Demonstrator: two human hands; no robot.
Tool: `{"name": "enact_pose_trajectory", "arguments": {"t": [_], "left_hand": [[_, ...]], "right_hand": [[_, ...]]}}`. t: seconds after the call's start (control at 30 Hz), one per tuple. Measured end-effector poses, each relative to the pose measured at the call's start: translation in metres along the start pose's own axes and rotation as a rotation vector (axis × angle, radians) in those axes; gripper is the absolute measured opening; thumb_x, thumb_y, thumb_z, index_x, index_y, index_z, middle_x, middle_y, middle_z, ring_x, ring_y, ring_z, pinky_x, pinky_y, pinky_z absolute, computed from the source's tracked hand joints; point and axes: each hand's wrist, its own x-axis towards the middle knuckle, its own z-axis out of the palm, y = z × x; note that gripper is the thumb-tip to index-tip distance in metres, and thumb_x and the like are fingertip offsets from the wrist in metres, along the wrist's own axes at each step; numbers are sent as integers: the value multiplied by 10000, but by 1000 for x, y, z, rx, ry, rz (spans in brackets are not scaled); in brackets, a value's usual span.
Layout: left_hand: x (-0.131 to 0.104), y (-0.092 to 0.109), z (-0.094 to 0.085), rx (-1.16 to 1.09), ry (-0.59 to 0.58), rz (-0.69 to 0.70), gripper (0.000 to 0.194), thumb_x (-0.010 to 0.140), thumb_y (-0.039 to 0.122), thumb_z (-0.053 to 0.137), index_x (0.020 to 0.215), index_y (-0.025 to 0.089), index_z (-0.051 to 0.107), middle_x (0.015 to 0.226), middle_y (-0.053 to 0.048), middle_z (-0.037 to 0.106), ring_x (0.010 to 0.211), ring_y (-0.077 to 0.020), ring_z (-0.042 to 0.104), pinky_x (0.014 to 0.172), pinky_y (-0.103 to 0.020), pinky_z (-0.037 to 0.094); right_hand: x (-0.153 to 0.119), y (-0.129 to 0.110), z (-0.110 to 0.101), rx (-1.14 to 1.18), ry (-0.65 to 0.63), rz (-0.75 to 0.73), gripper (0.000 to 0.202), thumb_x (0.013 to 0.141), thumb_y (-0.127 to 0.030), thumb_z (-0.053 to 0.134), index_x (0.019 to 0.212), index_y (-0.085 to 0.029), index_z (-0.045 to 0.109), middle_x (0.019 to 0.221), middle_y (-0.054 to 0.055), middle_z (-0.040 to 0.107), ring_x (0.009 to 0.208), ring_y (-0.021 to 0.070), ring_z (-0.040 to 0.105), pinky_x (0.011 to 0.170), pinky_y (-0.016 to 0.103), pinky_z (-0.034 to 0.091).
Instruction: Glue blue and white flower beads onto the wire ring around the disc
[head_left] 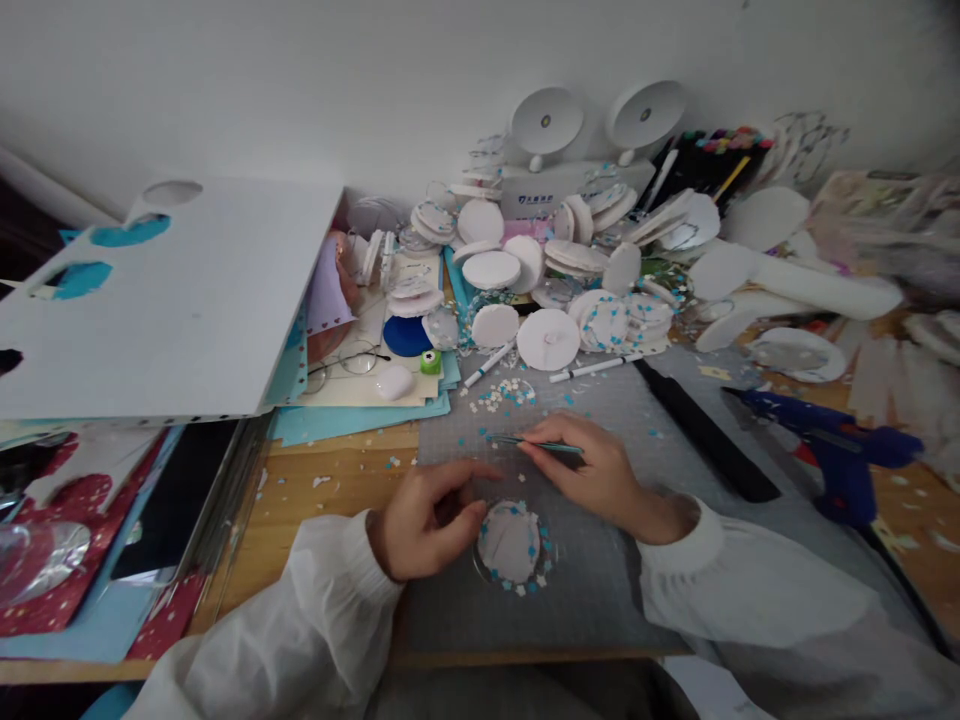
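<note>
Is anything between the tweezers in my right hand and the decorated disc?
Yes: the index finger of your left hand pokes into the gap between tweezers and disc, and a loose piece lies on the mat beside it. I see nothing else there.

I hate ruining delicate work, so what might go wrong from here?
The left hand sits close to the decorated disc, so a nudge could shift it. The tweezers in the right hand might scatter the loose bits beyond. The right sleeve could snag the blue glue gun.

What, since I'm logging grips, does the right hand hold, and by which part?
The right hand pinches slim tweezers around mid-length with its fingers, tips protruding.
</note>
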Motion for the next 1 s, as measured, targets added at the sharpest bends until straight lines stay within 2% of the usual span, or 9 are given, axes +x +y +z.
{"name": "enact_pose_trajectory", "arguments": {"t": [0.07, 0.17, 0.27, 0.5, 0.6, 0.8, 1.0], "left_hand": [[2, 0, -1, -60, 85, -15, 262, 820, 274, 546, 1004, 132, 667, 529, 31, 448, 453, -91, 371, 441, -206, 273], [5, -2, 0, -114, 208, -92, 228, 834, 302, 540, 903, 128, 671, 525, 29, 458, 480, -100, 401, 472, -214, 293], [8, -5, 3, -138, 266, -154, 220, 838, 321, 549, 833, 136, 667, 510, 32, 467, 464, -97, 398, 455, -212, 282], [10, -6, 4, -153, 282, -171, 226, 833, 332, 558, 811, 134, 665, 492, 36, 451, 444, -94, 390, 435, -211, 265], [10, -6, 4, -158, 276, -192, 238, 827, 343, 562, 805, 130, 665, 480, 38, 439, 432, -94, 383, 425, -211, 251], [11, -7, 5, -226, 291, -199, 244, 824, 362, 573, 820, 132, 653, 461, 49, 416, 421, -89, 365, 422, -211, 240], [12, -7, 4, -237, 310, -205, 296, 841, 386, 535, 870, 108, 633, 465, 56, 400, 423, -84, 358, 420, -201, 247]], "right_hand": [[0, -1, 0, 4, 11, 9, 42, 815, -225, 605, 836, -243, 636, 789, 30, 700, 745, 172, 645, 690, 331, 514], [0, -4, -3, 44, 103, 82, 27, 795, -227, 629, 818, -241, 634, 775, 25, 695, 737, 172, 644, 681, 321, 514], [1, -5, -4, 78, 170, 160, 28, 787, -242, 644, 806, -239, 624, 760, 22, 683, 714, 167, 635, 659, 313, 509], [3, -6, 1, 19, -10, 42, 40, 827, -216, 582, 811, -228, 616, 755, 30, 667, 712, 161, 623, 641, 305, 487], [3, -8, 2, 4, -30, -14, 56, 822, -184, 579, 823, -229, 612, 740, 25, 660, 705, 160, 615, 647, 305, 478], [-2, -6, 4, 67, 114, 55, 74, 800, -177, 615, 852, -230, 613, 775, 17, 667, 728, 151, 622, 665, 295, 486], [0, -12, -1, 124, 180, 94, 57, 786, -179, 634, 821, -217, 611, 765, 17, 665, 722, 145, 627, 650, 282, 506]]}}
